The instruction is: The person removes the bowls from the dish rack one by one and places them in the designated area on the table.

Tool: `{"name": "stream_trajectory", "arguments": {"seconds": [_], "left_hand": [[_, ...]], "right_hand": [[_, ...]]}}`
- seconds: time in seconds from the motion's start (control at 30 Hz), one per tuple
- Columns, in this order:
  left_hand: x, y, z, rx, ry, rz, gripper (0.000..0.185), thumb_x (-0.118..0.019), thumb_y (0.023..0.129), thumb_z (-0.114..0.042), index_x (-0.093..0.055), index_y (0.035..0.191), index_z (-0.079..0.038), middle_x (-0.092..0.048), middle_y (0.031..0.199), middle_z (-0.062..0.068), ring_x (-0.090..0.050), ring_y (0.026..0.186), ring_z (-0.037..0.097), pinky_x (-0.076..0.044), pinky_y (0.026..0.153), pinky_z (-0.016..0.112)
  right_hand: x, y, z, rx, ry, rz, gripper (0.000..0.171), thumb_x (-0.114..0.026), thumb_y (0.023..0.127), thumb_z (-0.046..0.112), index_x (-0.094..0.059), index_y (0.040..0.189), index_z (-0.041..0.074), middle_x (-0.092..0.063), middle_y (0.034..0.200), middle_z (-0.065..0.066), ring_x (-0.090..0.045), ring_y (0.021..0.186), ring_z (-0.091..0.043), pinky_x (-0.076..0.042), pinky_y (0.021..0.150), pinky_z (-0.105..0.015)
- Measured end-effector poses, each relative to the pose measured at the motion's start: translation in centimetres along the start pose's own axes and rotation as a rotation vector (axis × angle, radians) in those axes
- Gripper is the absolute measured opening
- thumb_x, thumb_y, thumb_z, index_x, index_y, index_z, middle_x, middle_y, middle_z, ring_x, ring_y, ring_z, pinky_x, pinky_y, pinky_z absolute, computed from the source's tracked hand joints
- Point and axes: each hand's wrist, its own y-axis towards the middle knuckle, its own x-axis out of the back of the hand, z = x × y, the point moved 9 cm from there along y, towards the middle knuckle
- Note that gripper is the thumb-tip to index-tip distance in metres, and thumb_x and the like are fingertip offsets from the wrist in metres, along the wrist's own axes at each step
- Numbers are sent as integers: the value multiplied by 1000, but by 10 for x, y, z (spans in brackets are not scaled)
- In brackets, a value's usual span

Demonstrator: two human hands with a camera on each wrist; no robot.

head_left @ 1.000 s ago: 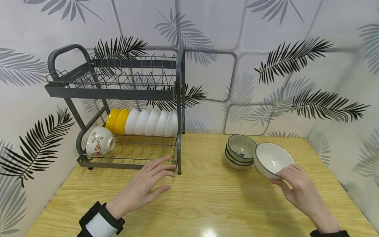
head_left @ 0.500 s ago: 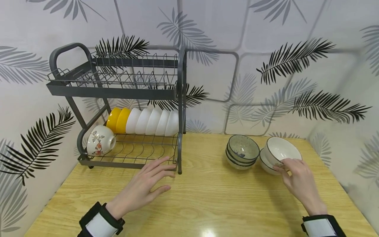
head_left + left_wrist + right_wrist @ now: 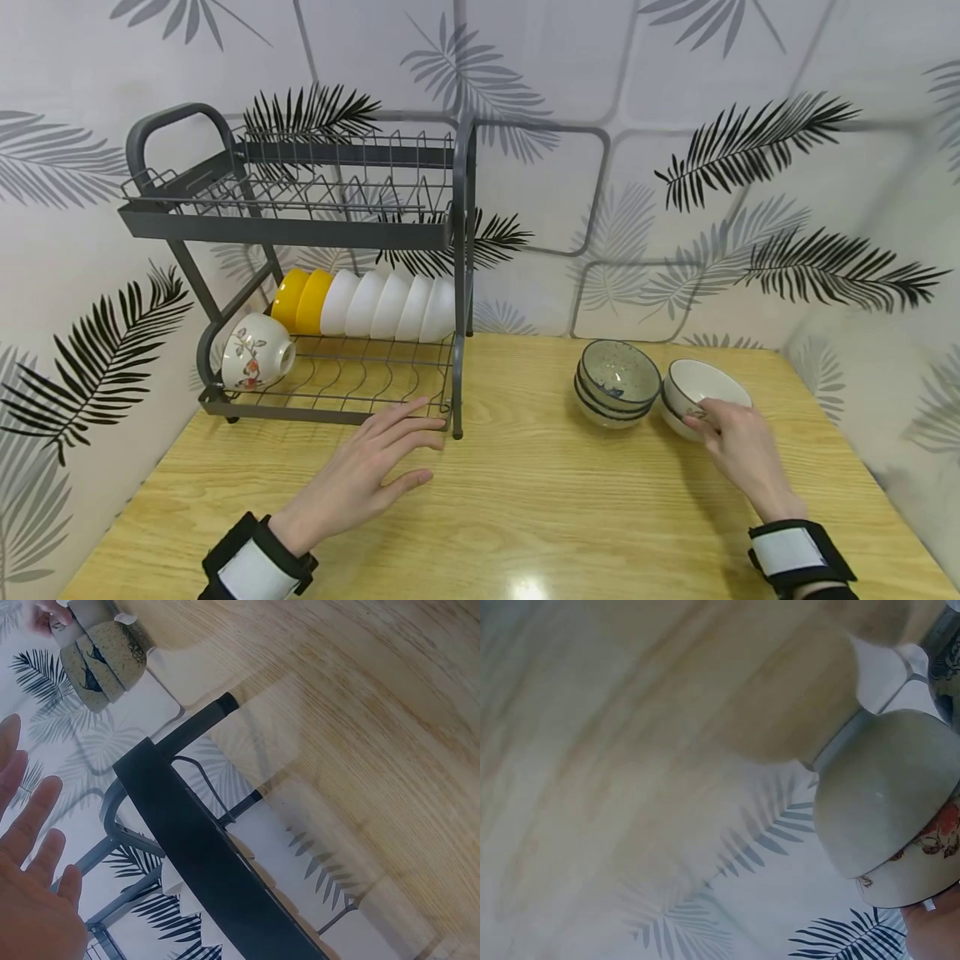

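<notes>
The left hand (image 3: 363, 475) lies with fingers spread near the dish rack (image 3: 300, 231); the right hand (image 3: 750, 450) pinches the near rim of a white bowl (image 3: 701, 380) (nested in a second bowl (image 3: 677, 427)). Just beside stand stacked speckled bowls (image 3: 619, 382), the leaf-patterned wall (image 3: 547, 192) behind.
</notes>
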Motion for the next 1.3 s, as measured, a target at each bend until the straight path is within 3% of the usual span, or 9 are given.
{"name": "stream_trajectory", "arguments": {"seconds": [0.1, 0.33, 0.5, 0.57, 0.67, 0.8, 1.0, 1.3], "left_hand": [[-2, 0, 0, -3, -1, 4, 33, -75, 90, -25, -64, 121, -19, -61, 142, 1, -43, 144, 31, -36, 118, 51], [-4, -3, 1, 14, 3, 12, 32, -73, 92, -27, -64, 121, -19, -60, 143, 1, -42, 146, 28, -27, 125, 40], [-6, -4, 3, 39, -5, 29, 33, -73, 92, -28, -64, 122, -19, -60, 144, 1, -41, 146, 28, -34, 120, 51], [-6, -4, 6, 55, -5, 29, 34, -75, 90, -26, -65, 122, -18, -60, 143, 2, -41, 146, 29, -35, 118, 54], [-5, -6, 12, 95, 15, 22, 35, -77, 88, -24, -66, 120, -17, -60, 142, 3, -41, 145, 31, -36, 117, 57], [-1, -9, 22, 176, 41, 2, 33, -77, 89, -24, -66, 119, -17, -58, 145, 6, -41, 145, 35, -36, 115, 63], [11, -13, 40, 286, 22, -70, 36, -77, 89, -19, -64, 122, -13, -55, 147, 14, -39, 144, 42, -33, 112, 71], [29, -21, 64, 400, -23, -201, 44, -76, 88, -10, -59, 128, -2, -50, 147, 25, -33, 144, 50, -27, 111, 76]], "right_hand": [[-3, -1, -1, 2, 7, 25, 39, -85, 73, 4, -48, 64, 14, -43, 57, 6, -31, 53, -6, -24, 51, -22], [-8, 3, -2, -1, 0, 123, 36, -81, 80, 5, -49, 65, 13, -41, 57, 5, -34, 53, -8, -28, 52, -24], [-12, 2, -4, -41, -10, 190, 39, -81, 82, 9, -47, 63, 15, -42, 56, 6, -36, 53, -8, -28, 52, -23], [-12, 1, -5, -46, -12, 193, 33, -82, 81, 10, -53, 65, 13, -51, 58, 3, -45, 53, -13, -36, 53, -29], [-8, 1, -4, -48, 3, 170, 18, -84, 78, 9, -68, 81, 2, -68, 74, -12, -63, 68, -31, -49, 67, -46], [-3, 2, 1, -49, 43, 127, 41, -86, 75, 7, -68, 109, -6, -71, 104, -26, -63, 101, -47, -46, 92, -60], [4, 0, 10, -57, 107, 93, 49, -85, 74, 5, -64, 117, -8, -64, 121, -32, -53, 119, -52, -39, 102, -66], [11, -4, 26, -65, 192, 104, 53, -83, 76, 6, -62, 124, -3, -49, 141, -37, -42, 131, -60, -33, 107, -73]]}}
